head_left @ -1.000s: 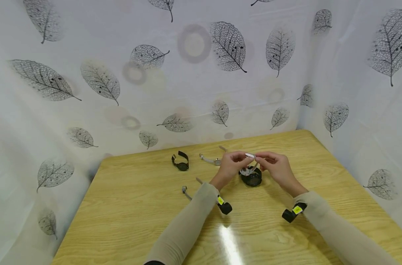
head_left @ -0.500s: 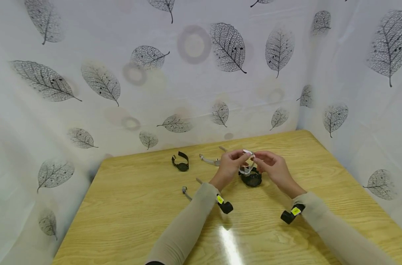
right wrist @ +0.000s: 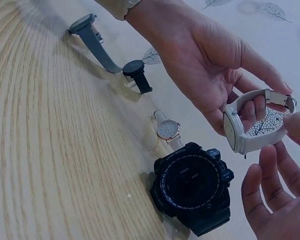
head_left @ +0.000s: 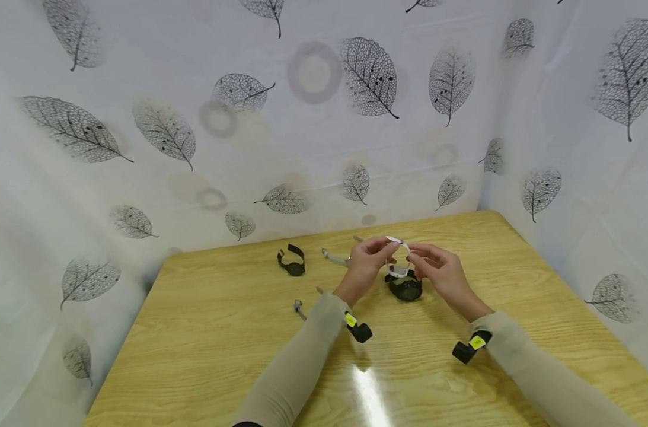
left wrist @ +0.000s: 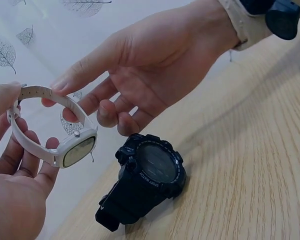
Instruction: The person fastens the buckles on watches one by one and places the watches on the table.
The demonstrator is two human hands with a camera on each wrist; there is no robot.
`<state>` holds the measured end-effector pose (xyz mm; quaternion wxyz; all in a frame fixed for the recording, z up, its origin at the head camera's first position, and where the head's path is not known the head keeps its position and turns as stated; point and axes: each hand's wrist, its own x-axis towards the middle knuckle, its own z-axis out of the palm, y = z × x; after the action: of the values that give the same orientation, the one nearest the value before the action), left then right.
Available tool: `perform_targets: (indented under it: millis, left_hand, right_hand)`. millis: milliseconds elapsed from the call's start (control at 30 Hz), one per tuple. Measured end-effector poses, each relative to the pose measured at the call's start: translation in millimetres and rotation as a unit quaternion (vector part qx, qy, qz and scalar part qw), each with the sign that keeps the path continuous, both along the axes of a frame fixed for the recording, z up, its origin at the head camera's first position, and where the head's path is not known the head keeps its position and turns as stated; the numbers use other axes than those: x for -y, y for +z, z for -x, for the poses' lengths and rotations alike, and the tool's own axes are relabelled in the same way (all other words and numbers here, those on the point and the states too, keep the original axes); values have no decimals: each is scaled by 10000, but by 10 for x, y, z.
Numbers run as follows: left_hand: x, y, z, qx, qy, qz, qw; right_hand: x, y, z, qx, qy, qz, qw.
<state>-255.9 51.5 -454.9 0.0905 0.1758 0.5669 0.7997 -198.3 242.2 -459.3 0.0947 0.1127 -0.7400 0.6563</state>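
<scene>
A white wristwatch [head_left: 399, 271] is held up between both hands, its strap curved into a loop with the squarish dial [left wrist: 80, 152] at the bottom. My left hand [head_left: 365, 262] pinches the strap by the buckle [left wrist: 12, 113] between thumb and fingers. On the other side of the loop, my right hand [head_left: 440, 264] pinches the strap with thumb and forefinger; its other fingers are loosely bent. Right below, a chunky black sports watch [left wrist: 157, 164] rests on the table, its dial facing up.
On the wooden table [head_left: 206, 344], a slim black watch [head_left: 294, 268] lies left of the hands. A pale-strapped watch with a rose-gold rim [right wrist: 168, 129] sits behind the left hand. The left forearm partly covers a grey watch [right wrist: 94, 44]. Leaf-patterned cloth [head_left: 313, 136] hangs behind.
My left hand has risen slightly and shifted left with the strap end. The white watch's strap has spread into a rounder, more upright loop. My right hand has barely moved.
</scene>
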Motion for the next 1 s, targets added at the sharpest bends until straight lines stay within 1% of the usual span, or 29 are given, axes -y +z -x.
perform_targets:
  millis: [100,400,567,700,800,900,1000]
  left_hand:
    - [0,0,-4,-98,-36,32,9999]
    - [4,-47,-5,-560,-156,522,9969]
    - [23,-63,-19,-676,-118,703,9952]
    - [20,-77,-28,-606,-137,743,9953]
    - [11,-75,-28,-556,-66,814,9951]
    - [2,-58,-20,-623,89,907,9939]
    - [1,-39,-15,-750,244,1021,9916]
  right_hand:
    - [9,1,-1,-28,-6,-39,10000]
    - [31,9,-3,-74,39,-203,9998]
    - [29,-8,-7,-103,-34,-351,9993]
    - [27,-31,-10,-116,14,-367,9993]
    - [19,-27,-3,-124,113,-431,9989]
    - [-9,2,20,-153,107,-558,9983]
    - [-47,65,66,-318,29,-733,9968]
